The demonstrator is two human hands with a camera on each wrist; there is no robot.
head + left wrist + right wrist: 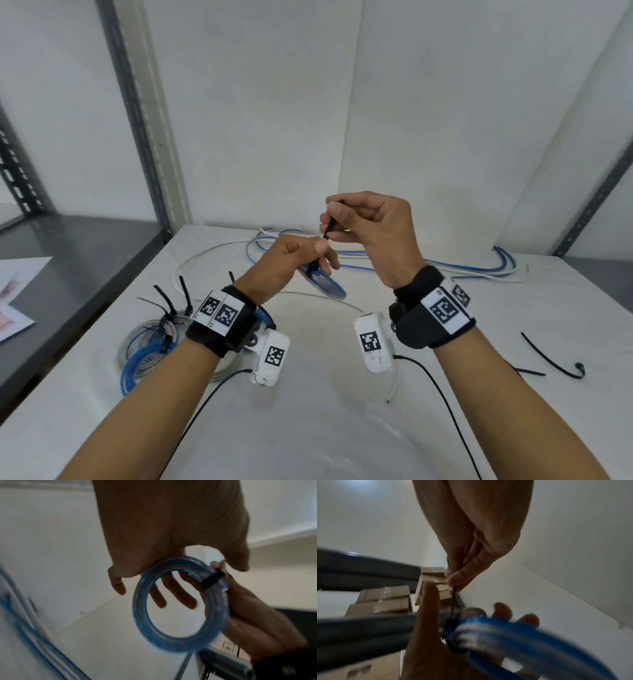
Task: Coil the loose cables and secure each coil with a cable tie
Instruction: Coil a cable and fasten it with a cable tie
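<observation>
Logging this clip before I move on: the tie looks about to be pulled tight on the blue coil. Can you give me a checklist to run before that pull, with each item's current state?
1. Left hand holds the blue coil: ok, fingers are curled round it at the tie.
2. Tie wraps the whole bundle: ok, the black band crosses all the loops in the left wrist view.
3. Right hand has a grip on the tie's tail: ok, pinched between thumb and fingers.
4. Tail threaded through the tie's head: cannot tell, hidden by fingers and blur.
5. Coil lifted off the table: ok.
6. Spare tie within reach: ok, lying to the right.
</observation>
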